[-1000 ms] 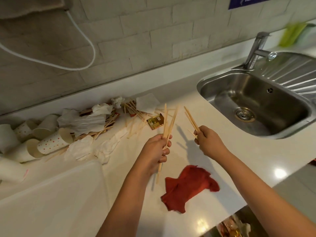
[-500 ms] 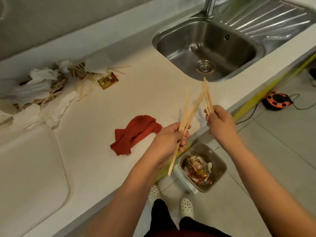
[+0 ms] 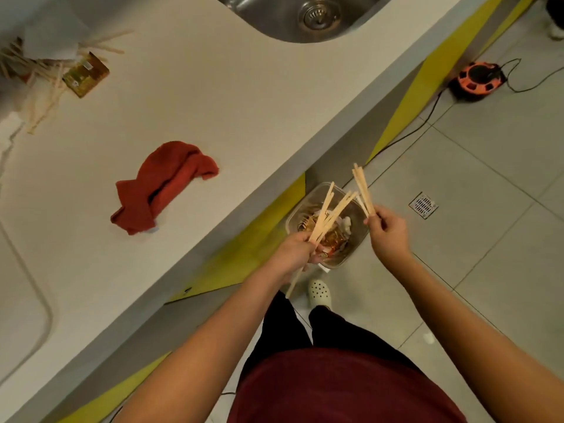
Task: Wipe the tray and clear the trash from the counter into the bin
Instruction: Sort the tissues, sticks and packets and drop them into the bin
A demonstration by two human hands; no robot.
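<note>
My left hand (image 3: 297,253) grips a bundle of wooden sticks (image 3: 328,213) right above the small bin (image 3: 354,250) on the floor, which holds wrappers and paper. My right hand (image 3: 387,230) pinches a few more wooden sticks (image 3: 361,187) just right of the bin's rim. On the white counter (image 3: 213,96) lies a crumpled red cloth (image 3: 164,186). More sticks, napkins and a gold wrapper (image 3: 85,74) lie in a heap at the counter's far left. The white tray (image 3: 21,315) shows only its corner at the left edge.
The steel sink (image 3: 305,16) is at the top. An orange cable reel (image 3: 476,79) with its cord sits on the tiled floor, and a floor drain (image 3: 423,205) lies right of the bin. My feet in white clogs (image 3: 319,293) stand beside the bin.
The view has tilted down toward the floor. Both hands have carried their sticks off the counter edge and now hold them over the bin.
</note>
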